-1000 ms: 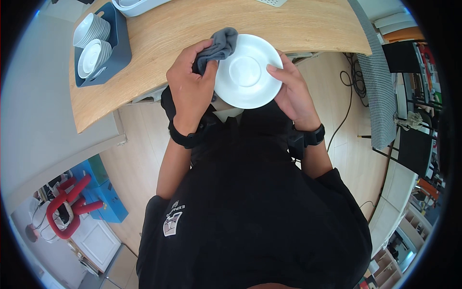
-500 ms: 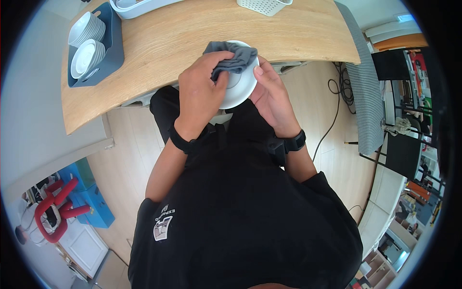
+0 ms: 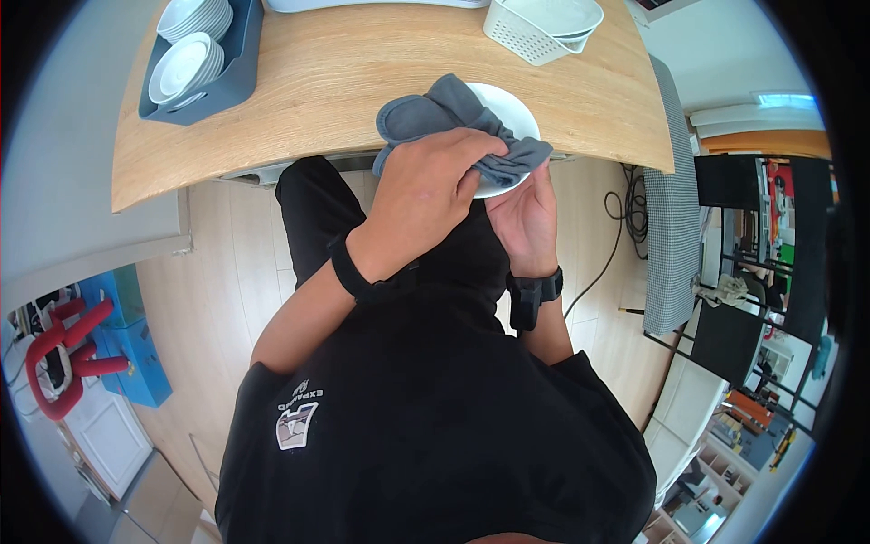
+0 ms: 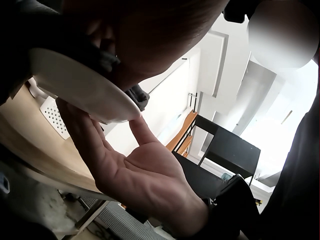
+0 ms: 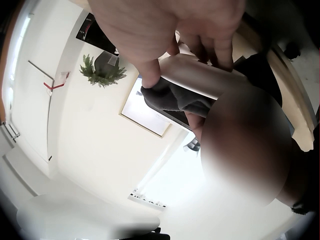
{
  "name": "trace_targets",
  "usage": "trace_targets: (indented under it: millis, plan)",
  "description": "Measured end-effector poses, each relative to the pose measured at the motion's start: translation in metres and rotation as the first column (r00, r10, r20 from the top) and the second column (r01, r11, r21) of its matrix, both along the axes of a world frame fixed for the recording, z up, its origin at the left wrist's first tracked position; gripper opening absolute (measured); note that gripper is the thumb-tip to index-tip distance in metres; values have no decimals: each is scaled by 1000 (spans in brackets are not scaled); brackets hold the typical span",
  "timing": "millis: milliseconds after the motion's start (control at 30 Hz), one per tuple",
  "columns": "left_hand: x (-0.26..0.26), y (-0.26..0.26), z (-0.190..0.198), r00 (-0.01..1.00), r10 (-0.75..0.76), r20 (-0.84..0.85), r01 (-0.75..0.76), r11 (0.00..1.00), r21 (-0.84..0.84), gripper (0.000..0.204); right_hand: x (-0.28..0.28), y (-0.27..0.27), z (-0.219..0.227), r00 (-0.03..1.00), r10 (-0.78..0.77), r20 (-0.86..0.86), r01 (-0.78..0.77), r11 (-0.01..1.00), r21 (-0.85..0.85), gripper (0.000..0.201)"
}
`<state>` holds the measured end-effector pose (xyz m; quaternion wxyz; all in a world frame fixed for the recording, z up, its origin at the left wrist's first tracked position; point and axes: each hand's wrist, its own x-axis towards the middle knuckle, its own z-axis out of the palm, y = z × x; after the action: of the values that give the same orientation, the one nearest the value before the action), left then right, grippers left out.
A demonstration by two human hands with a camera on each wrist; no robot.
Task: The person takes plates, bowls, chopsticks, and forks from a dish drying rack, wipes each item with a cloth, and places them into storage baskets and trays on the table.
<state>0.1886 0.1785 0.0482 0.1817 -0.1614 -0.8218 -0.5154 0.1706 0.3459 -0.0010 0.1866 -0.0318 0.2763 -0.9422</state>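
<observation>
Over the table's front edge, my right hand [image 3: 528,222] holds a white saucer [image 3: 509,102] by its right side. The right wrist view shows the thumb at the rim of the saucer [image 5: 200,75] and the other fingers under it. My left hand [image 3: 426,190] grips a bunched dark grey cloth [image 3: 435,113] and presses it on the saucer's upper face. Most of that face is hidden by the cloth and hand. From the left wrist view the saucer [image 4: 82,87] is seen tilted, its underside above my right palm.
On the wooden table [image 3: 362,68], a blue-grey bin [image 3: 213,95] with stacked white bowls [image 3: 186,68] stands at the left. A white perforated basket [image 3: 526,41] holding white dishes is at the back right. Part of a white tray [image 3: 381,4] shows at the far edge.
My left hand has moved the cloth rightward across the saucer, covering more of it, and the cloth has spread out. The head view has shifted, bringing more of the white basket into sight.
</observation>
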Motion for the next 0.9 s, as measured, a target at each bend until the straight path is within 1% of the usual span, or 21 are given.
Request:
trace_targets:
  millis: [33, 100, 167, 233, 267, 300, 333, 433, 467, 500, 533, 567, 600, 633, 700, 733, 767, 833, 867, 900]
  plan:
    - [1, -1, 0, 1000, 9, -2, -9, 1000, 3, 35, -1, 1, -2, 1000, -1, 22, 2, 999, -50, 42]
    - [2, -3, 2, 999, -4, 40, 5, 1000, -24, 34, -5, 5, -1, 999, 37, 23, -35, 997, -67, 43]
    - [2, -2, -2, 1000, 14, 10, -14, 1000, -18, 33, -7, 7, 2, 997, 70, 23, -68, 994, -85, 44]
    - [0, -3, -7, 999, 30, -16, -30, 999, -13, 32, -7, 7, 6, 994, -42, 102, 43, 999, -7, 47]
    - [-2, -4, -9, 997, 43, -66, -46, 998, -35, 32, -8, 8, 6, 994, -39, 101, 40, 999, -6, 47]
    - [-5, -6, -11, 992, 54, -115, -61, 997, -56, 32, -8, 9, 5, 992, -73, 102, 73, 997, 2, 47]
    - [-7, -10, -12, 992, 54, -114, -61, 997, -55, 32, -8, 11, 5, 989, -109, 103, 108, 994, 11, 48]
    - [-13, -22, -12, 990, 72, -124, -85, 992, -95, 33, -10, 19, 7, 984, -148, 101, 147, 989, 18, 48]
    - [-15, -24, -11, 996, 78, -48, -73, 991, 110, 32, -11, 24, 6, 984, -149, 99, 148, 989, 13, 48]
    - [-18, -28, -9, 997, 67, 27, -72, 949, 308, 32, -13, 30, 4, 987, -131, 96, 134, 991, -30, 48]
    - [-20, -36, -7, 993, 64, 99, -97, 918, 384, 34, -14, 34, 3, 989, -114, 93, 121, 990, -75, 48]
    - [-24, -43, -8, 994, 59, 92, -89, 923, 375, 34, -16, 36, 5, 989, -119, 88, 126, 988, -85, 48]
    - [-30, -50, -12, 988, 90, 126, -145, 827, 543, 32, -17, 37, 6, 979, -182, 88, 186, 982, -28, 48]
    - [-36, -59, -16, 980, 113, 166, -197, 699, 688, 31, -18, 39, 8, 965, -246, 86, 244, 969, 31, 48]
    - [-48, -80, -24, 971, 170, 167, -237, 607, 759, 31, -17, 43, 8, 963, -260, 75, 259, 965, 33, 48]
    - [-54, -91, -33, 956, 246, 157, -279, 613, 739, 31, -17, 45, 7, 961, -267, 66, 264, 963, 43, 48]
    - [-54, -102, -41, 958, 243, 153, -274, 616, 738, 31, -17, 48, 6, 961, -270, 63, 268, 963, 39, 48]
    - [-53, -122, -57, 916, 362, 170, -396, 759, 517, 29, -15, 52, 3, 957, -277, 88, 276, 961, 21, 47]
    - [-51, -132, -69, 906, 374, 198, -423, 783, 456, 30, -14, 53, 3, 956, -279, 87, 279, 960, 19, 47]
    - [-47, -137, -70, 907, 372, 196, -420, 785, 455, 30, -13, 54, 3, 955, -283, 89, 281, 959, 30, 47]
